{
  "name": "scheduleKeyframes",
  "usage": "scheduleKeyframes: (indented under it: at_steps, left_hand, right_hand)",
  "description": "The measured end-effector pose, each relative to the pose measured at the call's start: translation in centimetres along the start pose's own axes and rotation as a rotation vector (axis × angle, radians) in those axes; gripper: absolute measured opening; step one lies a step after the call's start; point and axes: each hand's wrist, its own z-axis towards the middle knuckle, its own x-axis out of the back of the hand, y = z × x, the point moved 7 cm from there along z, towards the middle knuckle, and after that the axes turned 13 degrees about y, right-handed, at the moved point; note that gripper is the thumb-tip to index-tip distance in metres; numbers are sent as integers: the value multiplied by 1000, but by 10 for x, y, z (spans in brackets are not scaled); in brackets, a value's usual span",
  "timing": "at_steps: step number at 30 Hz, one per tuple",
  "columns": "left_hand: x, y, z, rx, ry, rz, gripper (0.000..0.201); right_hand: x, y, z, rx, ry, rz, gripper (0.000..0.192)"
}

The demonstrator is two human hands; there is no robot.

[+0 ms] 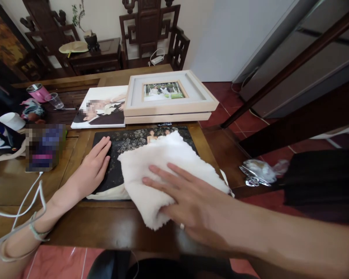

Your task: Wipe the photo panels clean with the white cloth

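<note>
Soft, light and floppy, the white cloth (159, 170) lies on the dark photo panel (116, 155), pressed by the flat, open-fingered right hand (189, 201), while the open left hand (94, 166) steadies the panel's left edge.

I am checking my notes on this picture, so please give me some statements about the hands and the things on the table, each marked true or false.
1. The right hand lies flat on a white cloth. True.
2. The left hand holds a pink cup. False: it rests flat on the left edge of the dark photo panel.
3. The cloth covers part of the dark photo panel. True.
4. The light wooden frames stand upright. False: they lie flat, stacked, behind the panel.
5. A white cable runs near the left wrist. True.
</note>
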Motion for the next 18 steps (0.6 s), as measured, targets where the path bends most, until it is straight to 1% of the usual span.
scheduleKeyframes:
  at_steps: [2,6,7,9,11,13,15,18]
  left_hand:
    - [0,0,0,0,-1,3,53]
    - [1,-1,-1,-6,4,4,52]
    - [1,-2,-2,-7,4,3,52]
    - [1,-2,-2,-6,4,1,52]
    - [1,-1,-3,-3,4,0,52]
    - [1,0,-2,-1,2,4,52]
    - [0,0,-1,-2,1,10,53]
    - [-2,0,0,-6,-5,19,54]
  right_hand:
    - [6,17,4,-37,-3,-31,34]
    - [22,55,12,-89,130,-185,36]
    - [24,62,13,-101,151,-217,36]
    - [24,69,15,-117,155,-262,37]
    - [22,68,15,-121,137,-301,37]
    - [16,57,14,-106,110,-307,36]
    - [10,41,11,-78,86,-253,33]
    - [2,14,7,-3,57,-96,27]
